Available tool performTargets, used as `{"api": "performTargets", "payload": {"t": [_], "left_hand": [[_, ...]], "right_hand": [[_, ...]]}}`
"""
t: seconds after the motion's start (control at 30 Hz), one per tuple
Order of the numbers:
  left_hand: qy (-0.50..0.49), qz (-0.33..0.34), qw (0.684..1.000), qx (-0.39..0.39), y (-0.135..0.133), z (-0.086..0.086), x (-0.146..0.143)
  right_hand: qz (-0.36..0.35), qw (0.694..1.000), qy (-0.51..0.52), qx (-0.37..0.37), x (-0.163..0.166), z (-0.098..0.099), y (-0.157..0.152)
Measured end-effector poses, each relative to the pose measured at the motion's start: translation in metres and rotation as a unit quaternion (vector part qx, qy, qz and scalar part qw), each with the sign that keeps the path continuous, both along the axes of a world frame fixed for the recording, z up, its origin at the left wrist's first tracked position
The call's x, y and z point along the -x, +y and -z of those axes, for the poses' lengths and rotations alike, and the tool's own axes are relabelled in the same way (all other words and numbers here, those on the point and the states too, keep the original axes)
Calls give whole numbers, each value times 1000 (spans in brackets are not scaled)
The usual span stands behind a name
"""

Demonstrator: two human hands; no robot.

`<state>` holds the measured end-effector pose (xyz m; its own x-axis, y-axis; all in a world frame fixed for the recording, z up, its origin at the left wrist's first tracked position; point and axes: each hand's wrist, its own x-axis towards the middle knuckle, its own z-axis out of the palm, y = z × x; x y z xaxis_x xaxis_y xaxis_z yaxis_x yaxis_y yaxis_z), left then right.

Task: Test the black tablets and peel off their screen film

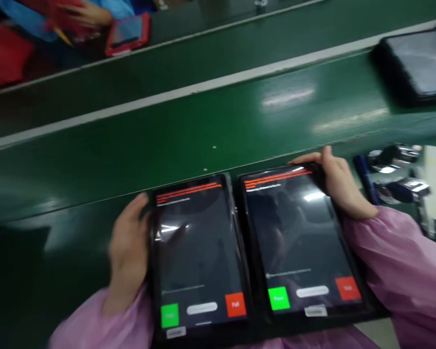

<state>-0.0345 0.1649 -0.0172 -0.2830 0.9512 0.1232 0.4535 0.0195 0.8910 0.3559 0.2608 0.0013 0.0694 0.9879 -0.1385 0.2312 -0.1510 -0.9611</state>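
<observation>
Two black tablets lie side by side in front of me, their lit screens facing up. The left tablet point(199, 252) shows a green and a red button along the bottom, with red text lines at the top. A matching display is on the right tablet point(298, 232). My left hand point(131, 242) grips the outer left edge of the left tablet, slightly blurred. Around the upper right corner of the right tablet, my right hand point(337, 184) is closed. The fingers beneath both tablets are hidden.
Another dark tablet point(421, 63) lies on the green bench point(189, 131) at the upper right. Wristwatch-like metal items point(403, 169) sit beyond my right wrist. Across the bench, a co-worker's hand point(89, 13) is near a red-framed device point(129, 34).
</observation>
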Motion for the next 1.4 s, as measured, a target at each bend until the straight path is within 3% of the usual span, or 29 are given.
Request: {"api": "performTargets", "payload": {"t": [0.1,0.17,0.27,0.43,0.73,0.83,0.93,1.0,1.1,1.17,1.2,1.27,1.4], "left_hand": [[-90,15,996,19,66,11,-8],[-178,49,982,41,87,12,-14],[-282,90,951,86,89,5,-22],[-301,110,939,122,81,-3,-23],[-210,110,966,105,87,9,-18],[-98,151,981,70,89,-3,-9],[26,209,977,13,94,-30,-13],[102,295,950,-23,95,-49,-29],[216,476,851,-39,95,-67,-61],[247,540,804,-30,95,-72,-76],[252,547,798,-29,96,-73,-79],[230,530,816,-31,94,-75,-77],[159,426,891,-11,75,-68,-54]], "right_hand": [[83,996,6,37,2,0,0],[138,989,18,48,3,1,1],[171,983,31,49,4,0,2],[127,988,10,88,9,-11,0],[88,994,-12,61,6,-4,5],[54,998,-16,32,4,-2,8],[46,999,-8,11,4,-1,8],[44,999,-5,3,4,0,7],[38,999,1,-10,4,1,5],[33,999,8,-21,4,3,5],[32,999,13,-26,3,5,5],[32,999,23,-34,2,7,5],[20,998,35,-39,0,10,4]]}}
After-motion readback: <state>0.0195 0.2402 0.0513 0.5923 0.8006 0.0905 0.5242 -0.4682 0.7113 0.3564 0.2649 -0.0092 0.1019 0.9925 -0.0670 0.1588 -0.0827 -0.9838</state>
